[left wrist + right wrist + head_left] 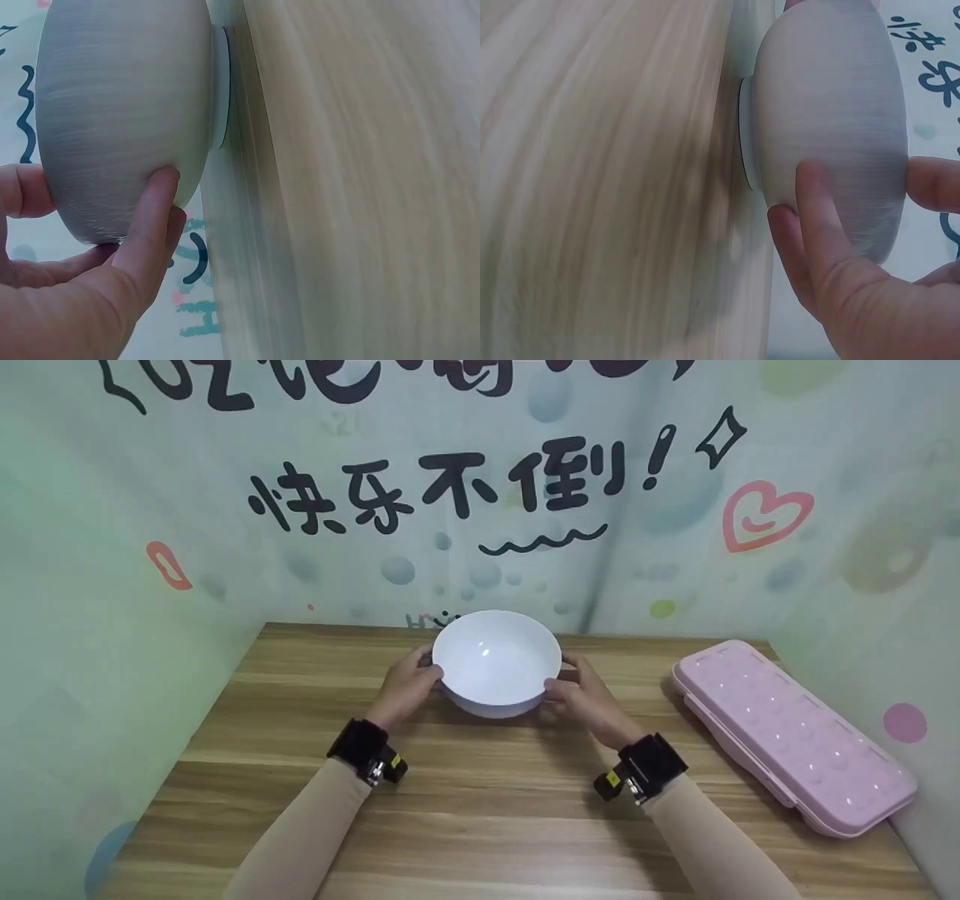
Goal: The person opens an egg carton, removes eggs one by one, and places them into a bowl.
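Observation:
A white bowl (496, 660) is held between both hands over the far middle part of the wooden table, its hollow side up and nothing visible inside. On its left side the left hand (406, 684) grips it, the thumb at the rim and the other fingers against the outer wall. The right hand (589, 701) grips the opposite side the same way. Both wrist views show fingers spread on the bowl's outer wall (124, 112) and its foot ring (746, 135) close to the tabletop; whether the foot touches the wood I cannot tell.
A pink lidded case (795, 735) with a bumpy top lies aslant along the table's right side. The wooden tabletop (480, 825) ends at a printed cloth backdrop (360, 577) behind and on both sides. A camera is strapped to each wrist.

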Demonstrator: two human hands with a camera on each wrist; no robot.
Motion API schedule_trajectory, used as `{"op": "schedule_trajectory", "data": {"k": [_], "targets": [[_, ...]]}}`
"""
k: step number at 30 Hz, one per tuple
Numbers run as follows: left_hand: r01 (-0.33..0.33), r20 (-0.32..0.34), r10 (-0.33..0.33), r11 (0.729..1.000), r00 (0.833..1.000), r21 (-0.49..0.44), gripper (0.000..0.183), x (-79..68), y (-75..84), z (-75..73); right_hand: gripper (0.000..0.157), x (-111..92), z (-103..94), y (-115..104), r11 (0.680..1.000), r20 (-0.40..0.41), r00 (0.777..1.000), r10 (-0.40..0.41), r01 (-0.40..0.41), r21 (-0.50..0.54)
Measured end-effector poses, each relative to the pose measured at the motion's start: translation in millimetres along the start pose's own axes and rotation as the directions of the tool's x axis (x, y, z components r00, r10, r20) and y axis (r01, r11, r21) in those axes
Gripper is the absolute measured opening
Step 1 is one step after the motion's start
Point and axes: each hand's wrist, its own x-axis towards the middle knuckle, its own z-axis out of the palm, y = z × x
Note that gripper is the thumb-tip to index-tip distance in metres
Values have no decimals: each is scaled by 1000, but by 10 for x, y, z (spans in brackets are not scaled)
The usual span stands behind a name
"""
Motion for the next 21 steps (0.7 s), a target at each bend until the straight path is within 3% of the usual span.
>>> {"op": "schedule_trajectory", "data": {"k": [9, 15, 21], "targets": [[5, 14, -4, 997, 1000, -83, 61, -169, -77, -179, 77, -104, 210, -24, 1000, 16, 1000, -3, 3, -31], [-17, 12, 17, 1000, 1000, -18, 62, -286, -145, -304, 74, -191, 358, -15, 1000, 34, 999, -16, 16, 3], [-16, 23, 16, 1000, 1000, 21, 62, -390, -198, -456, 72, -270, 512, -2, 996, 27, 998, -56, 58, -67]]}}
